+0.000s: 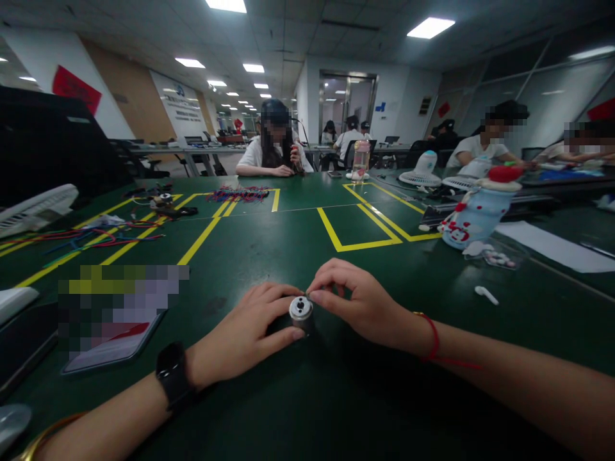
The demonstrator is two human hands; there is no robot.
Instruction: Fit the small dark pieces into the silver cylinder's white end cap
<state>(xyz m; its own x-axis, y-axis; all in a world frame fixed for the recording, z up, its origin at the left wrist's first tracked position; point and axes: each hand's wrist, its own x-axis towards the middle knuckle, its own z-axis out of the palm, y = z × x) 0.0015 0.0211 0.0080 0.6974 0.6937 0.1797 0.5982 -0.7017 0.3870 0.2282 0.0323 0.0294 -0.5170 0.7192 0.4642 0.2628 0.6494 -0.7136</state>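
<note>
A small silver metal cylinder (301, 308), which looks like a small motor, stands upright on the green table, its top face showing a dark centre hole and smaller holes. My left hand (252, 326) is wrapped round its left side, thumb in front and fingers behind. At the cylinder's upper right edge, my right hand (353, 298) has thumb and index finger pinched together, close to or touching the rim. Whatever lies between those fingertips is too small to make out.
Coloured wires (110, 234) lie at left, near a blurred card (120, 320). A wire bundle (240, 193) sits farther back. On the right are a blue bottle (480, 211), a white earbud (486, 294) and paper (557, 246). A person (273, 141) sits opposite.
</note>
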